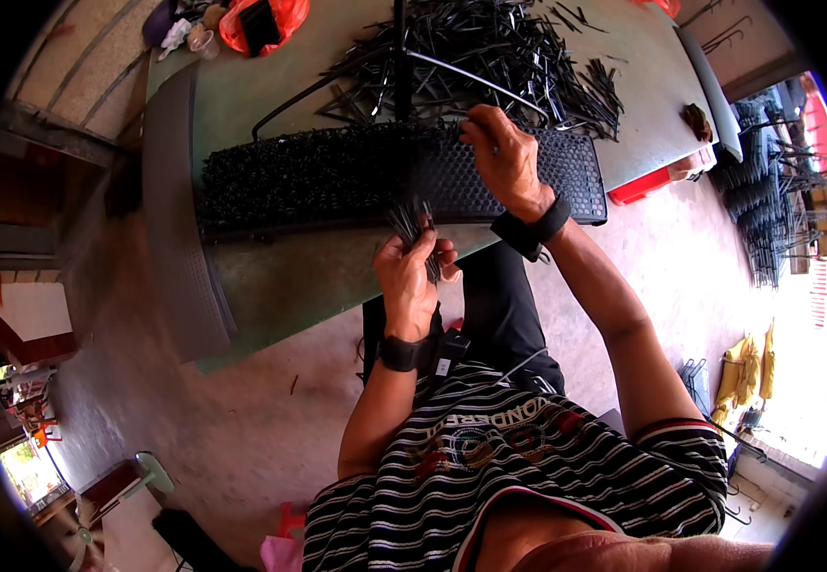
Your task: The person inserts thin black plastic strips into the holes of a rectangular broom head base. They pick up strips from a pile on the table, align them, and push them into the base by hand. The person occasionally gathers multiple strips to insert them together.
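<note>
My left hand (408, 284) grips a bundle of thin black strips (404, 219) upright, just in front of a long, curved black panel (571, 176). Dense black tufts (289, 186) cover the panel's left part, while its right part shows bare rows of small holes. Over that right part, near the far edge, hovers my right hand (504, 157) with its fingers pinched together. Whatever lies between those fingertips is too small to make out. A thin black metal frame (402, 67) rises behind the panel.
A large heap of loose black strips (490, 57) covers the far side of the green table (280, 305). A grey curved sheet (177, 191) stands at the left. An orange-red bag (285, 14) lies far left. Stacked dark metal frames (757, 191) stand at right.
</note>
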{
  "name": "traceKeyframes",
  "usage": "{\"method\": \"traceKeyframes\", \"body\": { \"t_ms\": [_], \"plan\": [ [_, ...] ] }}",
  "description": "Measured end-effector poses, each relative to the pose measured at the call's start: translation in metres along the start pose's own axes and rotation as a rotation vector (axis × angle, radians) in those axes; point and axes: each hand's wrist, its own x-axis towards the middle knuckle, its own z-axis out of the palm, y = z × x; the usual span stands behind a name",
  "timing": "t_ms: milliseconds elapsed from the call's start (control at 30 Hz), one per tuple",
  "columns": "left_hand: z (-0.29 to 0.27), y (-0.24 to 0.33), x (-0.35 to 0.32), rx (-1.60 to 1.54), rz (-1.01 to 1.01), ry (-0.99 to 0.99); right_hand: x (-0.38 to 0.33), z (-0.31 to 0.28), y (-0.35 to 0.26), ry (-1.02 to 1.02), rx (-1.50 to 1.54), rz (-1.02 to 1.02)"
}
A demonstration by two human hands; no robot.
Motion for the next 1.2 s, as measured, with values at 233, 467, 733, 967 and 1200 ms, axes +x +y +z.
{"method": "traceKeyframes", "body": {
  "t_ms": [233,467,733,967,1200],
  "plan": [
    [-0.001,0.006,0.001,-0.017,0.024,-0.003,0.011,0.008,0.005,-0.065,-0.082,-0.058],
    [0.002,-0.001,0.002,0.024,0.065,0.034,-0.004,-0.005,-0.017,-0.270,-0.213,0.160],
    [0.011,-0.011,0.000,0.065,0.121,-0.030,-0.022,-0.017,-0.025,-0.152,0.411,0.594],
    [0.008,-0.008,-0.002,0.029,0.099,0.015,-0.003,-0.005,-0.009,0.047,0.001,0.066],
    [0.005,-0.007,-0.002,0.020,0.082,0.024,0.001,0.001,-0.006,-0.022,-0.049,0.006]
  ]
}}
